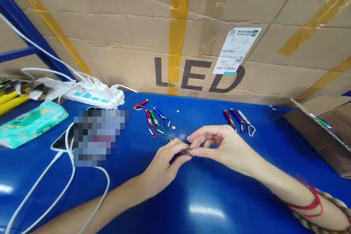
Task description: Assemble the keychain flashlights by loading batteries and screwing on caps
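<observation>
My left hand (166, 159) is closed around a small dark metallic tube (186, 151), gripped between thumb and fingers, with most of it hidden. At its end, my right hand (216, 144) has the thumb touching and the other fingers curled above; whatever lies in that pinch is too small to make out. Just beyond my left fingers lies a small round metal part (171, 139). Two silvery button cells, a nearer one (173, 127) and a farther one (177, 111), rest on the blue table (164, 208).
Keychain flashlights with carabiner clips lie in a left group (155, 117) and a right group (241, 119); one red flashlight (140, 104) lies apart. Phone (61, 139), white cables, power strip (93, 95) and tissue pack (34, 122) occupy the left. Cardboard boxes (123, 44) stand behind and right.
</observation>
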The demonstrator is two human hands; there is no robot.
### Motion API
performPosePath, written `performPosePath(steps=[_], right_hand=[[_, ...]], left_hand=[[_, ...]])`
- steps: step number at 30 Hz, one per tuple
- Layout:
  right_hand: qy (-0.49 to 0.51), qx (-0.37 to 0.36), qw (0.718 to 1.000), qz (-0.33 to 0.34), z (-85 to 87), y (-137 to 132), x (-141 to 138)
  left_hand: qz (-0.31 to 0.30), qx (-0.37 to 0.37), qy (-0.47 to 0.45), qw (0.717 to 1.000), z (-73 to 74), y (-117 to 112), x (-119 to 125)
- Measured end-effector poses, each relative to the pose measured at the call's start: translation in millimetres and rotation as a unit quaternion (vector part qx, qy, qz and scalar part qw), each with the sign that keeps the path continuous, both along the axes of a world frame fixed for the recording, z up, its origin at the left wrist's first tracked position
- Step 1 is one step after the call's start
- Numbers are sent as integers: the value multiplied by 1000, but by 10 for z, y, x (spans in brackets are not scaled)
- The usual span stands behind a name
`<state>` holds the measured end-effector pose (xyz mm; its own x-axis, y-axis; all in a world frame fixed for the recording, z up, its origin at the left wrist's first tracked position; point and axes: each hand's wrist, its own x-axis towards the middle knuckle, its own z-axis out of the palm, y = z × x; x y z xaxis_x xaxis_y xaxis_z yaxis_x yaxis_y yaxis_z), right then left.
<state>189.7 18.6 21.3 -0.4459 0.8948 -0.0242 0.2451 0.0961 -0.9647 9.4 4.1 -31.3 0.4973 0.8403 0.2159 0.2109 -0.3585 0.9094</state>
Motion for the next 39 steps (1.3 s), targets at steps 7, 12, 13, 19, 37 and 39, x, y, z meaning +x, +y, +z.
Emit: performPosePath(steps=[7,12,13,19,37,39], right_hand=[[-67,43,997,-2,-60,67,-20],[-243,359,901,-22,-202,478,-17],[-316,412,854,-23,-254,607,-25],[-386,416,823,30,-502,1140,-148],[-154,334,928,-54,-24,496,-151],[-77,371,924,-42,66,351,-222]], left_hand=[[30,-22,8,999,0,12,9],[67,-114,-45,990,-43,12,39],[78,-116,-50,989,-47,20,40],[138,-54,-74,986,-20,80,-19],[167,100,-40,980,0,138,-91],[164,96,-38,981,2,159,-99]])
